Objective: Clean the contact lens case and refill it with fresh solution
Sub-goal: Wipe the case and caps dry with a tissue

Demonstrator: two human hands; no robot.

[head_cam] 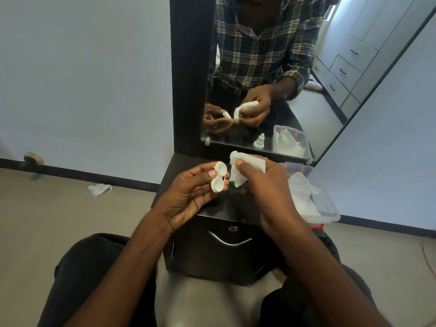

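Note:
My left hand [188,192] pinches a white contact lens case [219,177] with two round wells, both uncapped and facing me, above a small black cabinet [224,246]. My right hand [264,185] grips a crumpled white tissue [245,168] just right of the case, close to it but apart. A green cap [232,184] peeks out below the tissue. The solution bottle shows only as a reflection in the mirror [258,141]; my right hand hides it on the cabinet.
A clear plastic box [313,197] with white tissues and orange items sits on the cabinet's right side. A tall mirror [306,67] stands behind. A crumpled tissue [100,189] lies on the floor at left. My knees are below the cabinet.

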